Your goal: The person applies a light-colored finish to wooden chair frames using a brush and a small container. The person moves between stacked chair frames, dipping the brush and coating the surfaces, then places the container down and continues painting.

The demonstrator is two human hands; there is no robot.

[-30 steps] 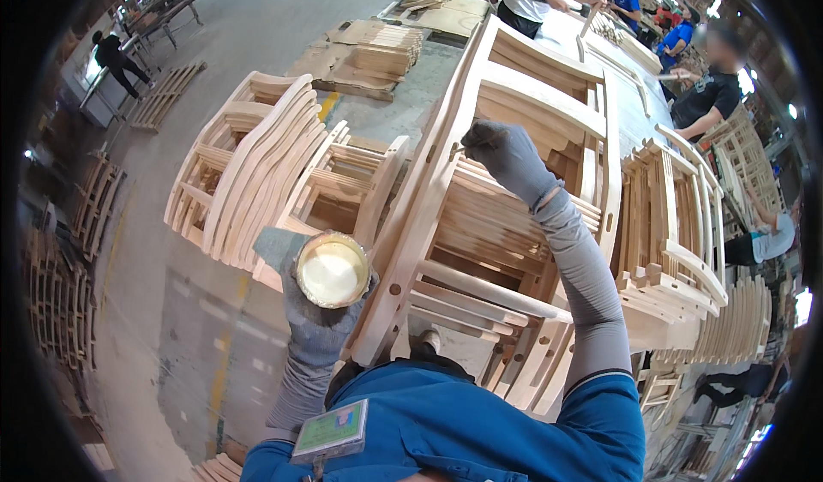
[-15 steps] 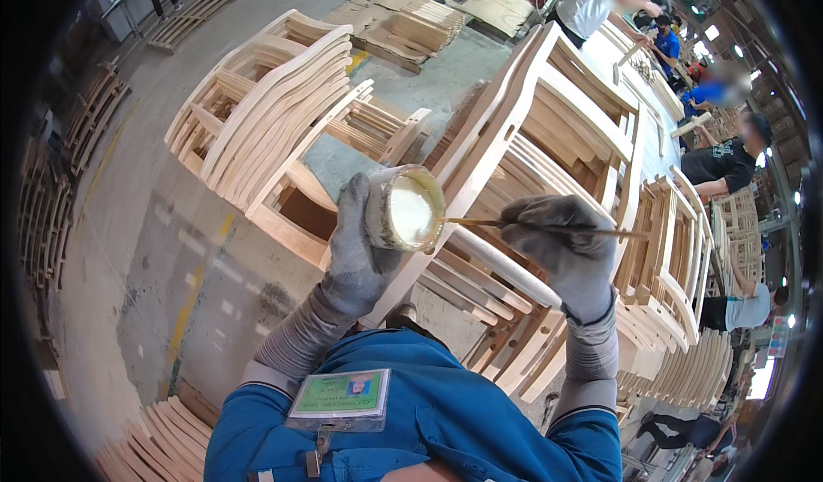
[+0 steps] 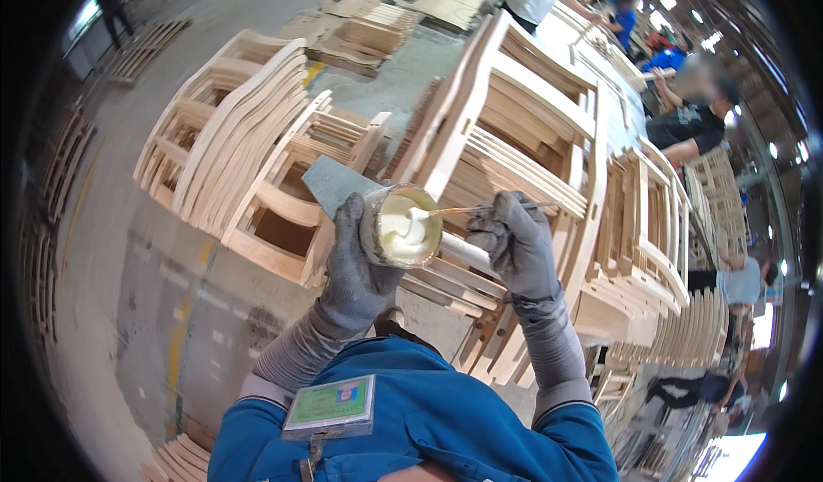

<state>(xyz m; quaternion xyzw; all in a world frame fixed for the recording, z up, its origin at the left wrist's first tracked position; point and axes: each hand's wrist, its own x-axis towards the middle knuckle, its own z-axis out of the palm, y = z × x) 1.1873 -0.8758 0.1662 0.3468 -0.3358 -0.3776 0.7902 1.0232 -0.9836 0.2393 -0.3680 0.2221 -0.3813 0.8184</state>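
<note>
1. Left hand (image 3: 356, 269): gloved, curled around the left and lower sides of a small cup (image 3: 371, 232), which it grasps firmly, the cup's mouth tilted up toward the viewer. The cup holds white paste (image 3: 399, 240).

2. Grey flat piece (image 3: 336, 184): projects beyond the upper left edge of the cup; whether the left hand also grips it cannot be told.

3. Right hand (image 3: 520, 249): gloved, to the right of the cup and apart from it, its fingers closed in a pinch on a thin stick (image 3: 463, 210). One end of the stick juts past the fingers to the right; the other crosses the cup's right rim, its tip coated in paste inside that edge.

4. Step in hand: judged from this pose, stirring the paste or loading the tip. The next move would call for lifting the tip clear of the right rim without dripping, with the cup held steady.

5. Pale wooden frame (image 3: 469, 109): lies just beyond the hands, uppermost on a pile, with crosspieces between its long side rails. Neither hand visibly grips it.

6. Stack of curved frames (image 3: 257, 113): beyond the cup, to the left.

7. Background: a light-topped table (image 3: 634, 105), with co-workers alongside.
</note>
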